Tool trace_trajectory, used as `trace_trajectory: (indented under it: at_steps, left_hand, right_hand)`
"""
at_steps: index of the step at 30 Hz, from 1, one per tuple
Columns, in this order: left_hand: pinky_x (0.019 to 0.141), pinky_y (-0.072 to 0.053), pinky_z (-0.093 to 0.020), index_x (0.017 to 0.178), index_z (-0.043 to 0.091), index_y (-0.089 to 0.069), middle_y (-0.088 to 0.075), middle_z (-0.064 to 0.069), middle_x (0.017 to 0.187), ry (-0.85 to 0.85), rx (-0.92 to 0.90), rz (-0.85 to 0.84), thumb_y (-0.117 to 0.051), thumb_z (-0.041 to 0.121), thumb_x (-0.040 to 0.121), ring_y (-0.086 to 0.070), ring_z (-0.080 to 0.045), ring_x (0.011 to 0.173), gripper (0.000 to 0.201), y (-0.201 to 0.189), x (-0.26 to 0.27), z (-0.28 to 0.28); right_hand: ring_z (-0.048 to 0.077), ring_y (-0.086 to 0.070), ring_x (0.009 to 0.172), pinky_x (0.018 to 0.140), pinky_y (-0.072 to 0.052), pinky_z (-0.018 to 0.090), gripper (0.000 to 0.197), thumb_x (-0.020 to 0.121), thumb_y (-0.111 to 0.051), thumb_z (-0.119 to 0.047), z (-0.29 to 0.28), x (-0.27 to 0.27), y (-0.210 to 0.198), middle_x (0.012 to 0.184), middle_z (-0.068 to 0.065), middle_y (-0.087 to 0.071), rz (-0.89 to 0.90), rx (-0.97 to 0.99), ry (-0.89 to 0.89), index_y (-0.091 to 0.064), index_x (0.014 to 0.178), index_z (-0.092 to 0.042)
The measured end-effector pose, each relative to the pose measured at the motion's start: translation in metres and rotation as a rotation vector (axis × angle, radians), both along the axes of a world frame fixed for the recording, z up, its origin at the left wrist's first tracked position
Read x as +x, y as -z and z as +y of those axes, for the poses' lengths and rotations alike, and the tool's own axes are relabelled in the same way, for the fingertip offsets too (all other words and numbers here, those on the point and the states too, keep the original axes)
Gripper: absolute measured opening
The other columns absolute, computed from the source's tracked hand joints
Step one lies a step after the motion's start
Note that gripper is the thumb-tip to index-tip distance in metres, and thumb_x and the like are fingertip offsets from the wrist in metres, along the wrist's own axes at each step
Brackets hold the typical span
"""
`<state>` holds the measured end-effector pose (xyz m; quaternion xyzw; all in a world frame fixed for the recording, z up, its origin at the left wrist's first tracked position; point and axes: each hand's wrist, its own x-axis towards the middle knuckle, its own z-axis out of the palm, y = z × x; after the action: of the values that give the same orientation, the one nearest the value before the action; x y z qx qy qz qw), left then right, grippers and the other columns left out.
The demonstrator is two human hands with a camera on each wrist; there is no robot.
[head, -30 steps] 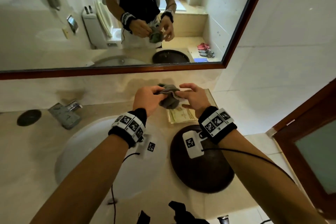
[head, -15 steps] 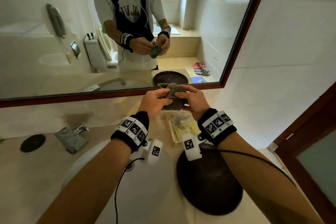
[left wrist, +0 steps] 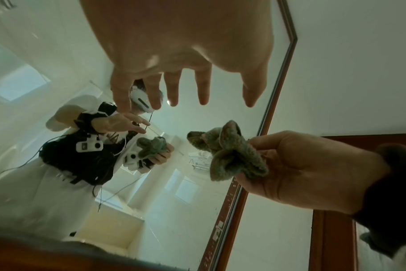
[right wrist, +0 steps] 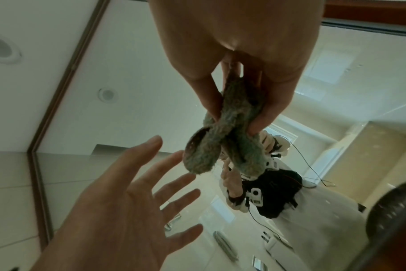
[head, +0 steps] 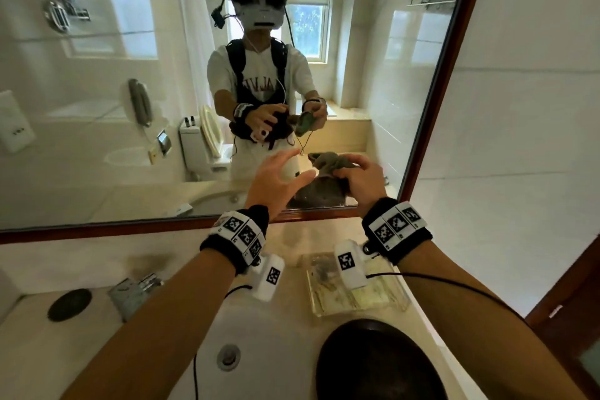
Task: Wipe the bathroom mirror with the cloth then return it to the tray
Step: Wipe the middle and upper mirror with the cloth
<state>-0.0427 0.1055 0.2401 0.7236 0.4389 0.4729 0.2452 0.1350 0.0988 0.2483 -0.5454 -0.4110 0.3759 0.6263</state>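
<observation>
A crumpled grey-green cloth (head: pixel 331 164) is pinched in my right hand (head: pixel 360 178), raised in front of the lower right part of the wood-framed mirror (head: pixel 130 107). In the right wrist view the cloth (right wrist: pixel 225 139) hangs bunched between thumb and fingers. My left hand (head: pixel 279 175) is just left of the cloth with its fingers spread, holding nothing; its fingers (left wrist: pixel 172 88) point toward the glass. The clear glass tray (head: pixel 399 299) lies on the counter below my right wrist, against the wall. I cannot tell whether the cloth touches the glass.
A white sink basin (head: pixel 246 334) is below my left arm, with a chrome faucet (head: pixel 133 289) and a dark round disc (head: pixel 69 304) to its left. A dark round bowl (head: pixel 373 360) sits in front of the tray. A brown door frame (head: pixel 571 295) stands at the right.
Both hands rose from above the tray to the mirror's lower edge. My left hand let go of the cloth and spread open; the right hand kept hold of it.
</observation>
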Motion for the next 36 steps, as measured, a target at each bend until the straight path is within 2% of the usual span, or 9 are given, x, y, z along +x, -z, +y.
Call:
trace_trajectory:
  at_steps: [4,8,11,14,19,24,27,34,36]
  left_hand:
    - [0.108,-0.032,-0.038,0.137,0.033,-0.046,-0.043,0.004,0.143,-0.074,0.037,-0.014,-0.064,0.059,0.074,-0.039,-0.014,0.129,0.071,-0.030,0.012,0.022]
    - [0.108,-0.032,-0.055,0.137,0.044,-0.037,-0.031,0.000,0.151,-0.205,0.124,0.121,-0.053,0.076,0.066,-0.028,-0.023,0.138,0.080,-0.055,0.028,0.046]
    - [0.109,-0.024,-0.061,0.140,0.046,-0.034,-0.016,-0.001,0.158,-0.294,0.197,0.237,-0.051,0.073,0.069,-0.014,-0.026,0.144,0.077,-0.077,0.040,0.055]
    - [0.112,-0.013,-0.063,0.144,0.045,-0.029,-0.002,-0.003,0.161,-0.371,0.257,0.334,-0.060,0.064,0.078,-0.001,-0.029,0.146,0.075,-0.100,0.055,0.064]
    - [0.110,-0.009,-0.067,0.149,0.046,-0.012,0.013,-0.007,0.160,-0.497,0.334,0.493,-0.060,0.065,0.078,0.012,-0.033,0.146,0.088,-0.130,0.073,0.087]
    - [0.106,-0.012,-0.071,0.148,0.047,-0.002,0.019,-0.008,0.159,-0.598,0.437,0.618,-0.058,0.069,0.076,0.013,-0.037,0.145,0.094,-0.157,0.087,0.110]
    - [0.106,-0.010,-0.073,0.148,0.047,0.002,0.019,-0.010,0.159,-0.617,0.457,0.677,-0.060,0.066,0.078,0.015,-0.039,0.144,0.095,-0.174,0.100,0.120]
    - [0.101,-0.010,-0.077,0.146,0.047,-0.006,0.018,-0.012,0.158,-0.676,0.459,0.644,-0.067,0.058,0.074,0.015,-0.040,0.143,0.095,-0.187,0.114,0.143]
    - [0.101,-0.010,-0.077,0.146,0.046,-0.008,0.016,-0.013,0.159,-0.683,0.475,0.657,-0.066,0.059,0.074,0.014,-0.041,0.143,0.094,-0.186,0.112,0.145]
  right_hand:
    - [0.032,-0.068,0.095,0.078,-0.060,0.047,0.038,0.070,-0.069,0.003,0.015,0.020,-0.023,0.102,0.011,-0.070,0.018,0.034,0.034,-0.070,0.100,-0.022]
    - [0.029,-0.067,0.096,0.081,-0.059,0.048,0.042,0.067,-0.066,-0.001,0.022,0.038,-0.045,0.106,0.008,-0.069,-0.007,0.105,0.056,-0.066,0.097,-0.031]
    - [0.027,-0.067,0.097,0.083,-0.058,0.048,0.040,0.063,-0.064,-0.006,0.026,0.051,-0.058,0.102,0.005,-0.070,-0.037,0.132,0.073,-0.067,0.091,-0.034]
    - [0.025,-0.066,0.098,0.086,-0.057,0.047,0.042,0.059,-0.061,-0.014,0.035,0.065,-0.069,0.103,0.003,-0.070,-0.084,0.165,0.099,-0.069,0.097,-0.032]
    - [0.024,-0.064,0.100,0.089,-0.057,0.046,0.040,0.076,-0.062,-0.005,0.048,0.086,-0.096,0.108,0.003,-0.068,-0.123,0.221,0.122,-0.067,0.106,-0.029]
    - [0.016,-0.063,0.101,0.091,-0.055,0.034,0.037,0.084,-0.059,-0.005,0.064,0.100,-0.126,0.109,-0.004,-0.067,-0.194,0.346,0.208,-0.066,0.109,-0.032]
    - [0.014,-0.061,0.103,0.091,-0.051,0.025,0.035,0.088,-0.057,-0.007,0.073,0.102,-0.145,0.113,-0.005,-0.067,-0.309,0.451,0.308,-0.066,0.115,-0.026]
    - [0.020,-0.058,0.109,0.092,-0.051,0.035,0.039,0.082,-0.054,-0.002,0.107,0.104,-0.186,0.119,0.001,-0.059,-0.645,0.679,0.453,-0.065,0.114,-0.022]
    - [0.020,-0.057,0.113,0.094,-0.048,0.032,0.039,0.081,-0.054,-0.001,0.119,0.105,-0.193,0.122,0.000,-0.061,-0.711,0.739,0.478,-0.067,0.113,-0.021]
